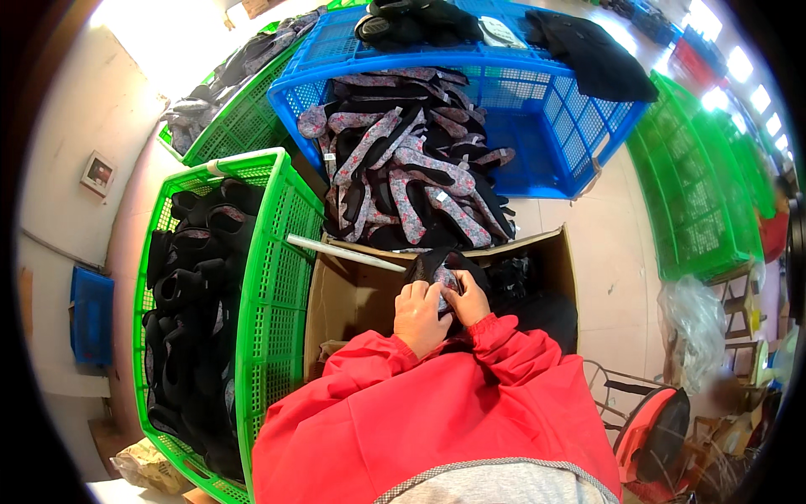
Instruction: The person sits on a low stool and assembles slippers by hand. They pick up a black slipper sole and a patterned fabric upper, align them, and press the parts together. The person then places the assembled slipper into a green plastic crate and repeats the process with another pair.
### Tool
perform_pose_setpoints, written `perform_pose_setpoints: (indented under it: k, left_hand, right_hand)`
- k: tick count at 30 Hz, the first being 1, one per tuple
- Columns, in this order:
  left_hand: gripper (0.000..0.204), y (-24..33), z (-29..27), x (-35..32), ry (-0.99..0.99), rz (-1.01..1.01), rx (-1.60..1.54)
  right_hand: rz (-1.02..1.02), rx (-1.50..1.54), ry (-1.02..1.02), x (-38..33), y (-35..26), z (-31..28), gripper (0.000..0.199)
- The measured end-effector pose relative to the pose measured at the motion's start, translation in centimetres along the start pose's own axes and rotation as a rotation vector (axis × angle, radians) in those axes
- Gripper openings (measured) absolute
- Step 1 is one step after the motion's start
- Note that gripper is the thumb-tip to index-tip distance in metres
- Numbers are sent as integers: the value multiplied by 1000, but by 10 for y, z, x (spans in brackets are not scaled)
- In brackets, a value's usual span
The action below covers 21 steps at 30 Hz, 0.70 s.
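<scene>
Red sleeves (437, 395) coming up from the lower edge, both hands meeting just above an open cardboard box (353, 294). Left hand (420, 317) curled around a black shoe upper (442, 267) with a grey-pink floral lining, fingers bent and closed on its lower left edge. Right hand (468, 302) pressed against the same piece from the right, fingers folded together onto the patterned fabric, thumb side toward the left hand. Shoe upper held between the two hands, over the box opening, near the box's far wall. Exact fingertip grip hard to make out, partly hidden by the fabric.

Leaning across the box's far left corner, a white tube (344, 252), tilted, one end near the green crate. Inside the box to the right of the hands, more dark pieces (520, 281), details too dim to tell.

Beyond the box, a big heap of floral and black shoe uppers (411, 168), spilling out of a tipped blue crate (554, 126). On top of that blue crate, dark items (420, 21) and a black garment (592, 55) draped over the rim.

To the left, just beside the box, a green crate (269, 277) packed with black pieces (189, 311). Farther back left, another green crate (243, 118) holding dark and grey pieces. To the right, well apart, a stack of green crates (697, 193), a clear plastic bag (693, 323), and a red fan (651, 433) low at the right edge.
</scene>
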<state>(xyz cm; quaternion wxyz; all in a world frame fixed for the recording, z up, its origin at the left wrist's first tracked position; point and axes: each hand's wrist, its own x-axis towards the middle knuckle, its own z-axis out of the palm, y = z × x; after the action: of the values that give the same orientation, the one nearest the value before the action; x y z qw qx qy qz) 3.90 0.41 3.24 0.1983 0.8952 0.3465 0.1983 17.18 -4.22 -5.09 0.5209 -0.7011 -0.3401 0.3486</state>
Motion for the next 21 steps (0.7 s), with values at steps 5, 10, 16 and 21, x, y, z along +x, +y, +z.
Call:
perform_pose_setpoints:
  k: [5,10,16,21]
  left_hand:
    - [56,3,10,-2,104,-17,84]
    - [57,5,15,-2,138,-33,66]
    - [47,3,11,12,149,-90,34]
    - [44,-9,-2,11,137,-36,-75]
  right_hand:
    - [-13,-169,-50,-4,-28,-12,34]
    - [-71,-258,-200,4,-33,-34,39]
    - [-87,-233,-302,12,-33,-32,36]
    - [-74,283,-18,3,-47,-39,22]
